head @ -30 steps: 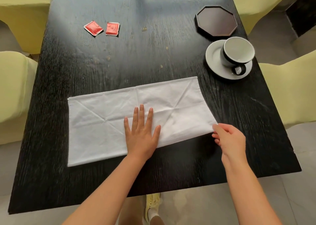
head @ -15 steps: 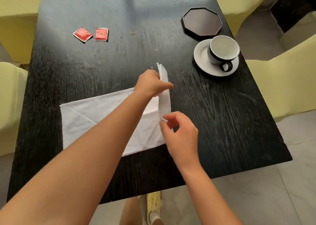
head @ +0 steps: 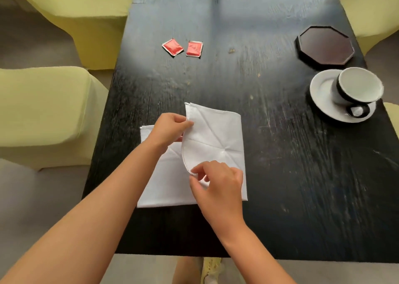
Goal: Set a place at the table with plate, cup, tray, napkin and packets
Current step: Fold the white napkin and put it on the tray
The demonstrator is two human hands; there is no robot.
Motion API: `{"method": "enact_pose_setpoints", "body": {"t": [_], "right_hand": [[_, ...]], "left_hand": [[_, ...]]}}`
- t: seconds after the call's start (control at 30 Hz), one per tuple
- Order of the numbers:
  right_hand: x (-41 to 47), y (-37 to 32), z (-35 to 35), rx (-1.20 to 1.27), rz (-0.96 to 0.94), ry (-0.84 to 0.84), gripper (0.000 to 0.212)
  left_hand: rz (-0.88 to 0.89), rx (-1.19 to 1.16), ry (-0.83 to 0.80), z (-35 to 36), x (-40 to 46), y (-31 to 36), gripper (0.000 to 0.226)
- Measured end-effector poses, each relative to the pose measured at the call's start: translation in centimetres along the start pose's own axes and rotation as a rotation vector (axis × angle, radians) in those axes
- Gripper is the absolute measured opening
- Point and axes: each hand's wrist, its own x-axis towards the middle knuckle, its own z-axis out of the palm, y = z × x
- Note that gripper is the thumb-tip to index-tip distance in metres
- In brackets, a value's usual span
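Observation:
A white cloth napkin point(head: 218, 137) lies on the black table point(head: 302, 186), its right half folded over to the left. My left hand point(head: 170, 128) pinches the folded flap's far edge. My right hand point(head: 218, 182) pinches the same flap's near edge, which curves up off the layer below. Two red packets point(head: 172, 47) point(head: 194, 48) lie side by side at the far left. A white cup with a black band point(head: 356, 88) rests tilted on a white plate point(head: 321, 91) at the right. A dark octagonal tray point(head: 326, 45) sits behind them.
Pale yellow-green chairs stand around the table: one at the left point(head: 43, 115), one at the far left point(head: 82, 7), others at the right edge point(head: 371, 9). My shoe point(head: 210, 268) shows below the table's near edge on the grey floor.
The napkin lay spread as a long strip with my left hand flat on it. Both hands took its right end and carried it over to the left, so it now lies folded in half.

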Motion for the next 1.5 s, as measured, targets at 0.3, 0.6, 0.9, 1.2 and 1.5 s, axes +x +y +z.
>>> {"method": "enact_pose_setpoints", "body": {"t": [0.3,0.6,0.9,1.2,1.5], "right_hand": [[-0.1,-2.0,5.2,-0.034,-0.071,-0.282,0.002],[-0.6,-2.9,7.8,-0.084,-0.147,-0.374,0.006],[-1.2,-2.8,9.5,-0.091,-0.218,-0.473,0.012],[2.8,1.7,8.1,-0.199,-0.173,-0.077,0.048],[7.5,7.0,9.0,-0.457,-0.261,-0.291,0.061]], "left_hand": [[0.098,0.197,0.304,-4.9,-1.3,-6.3,0.012],[0.037,0.301,0.416,-6.2,-1.7,-8.8,0.009],[0.052,0.322,0.422,-6.9,-1.9,-9.2,0.008],[0.353,0.772,0.431,-1.7,-5.5,-10.0,0.057],[0.348,0.985,0.236,1.4,-3.8,-12.4,0.062]]}}
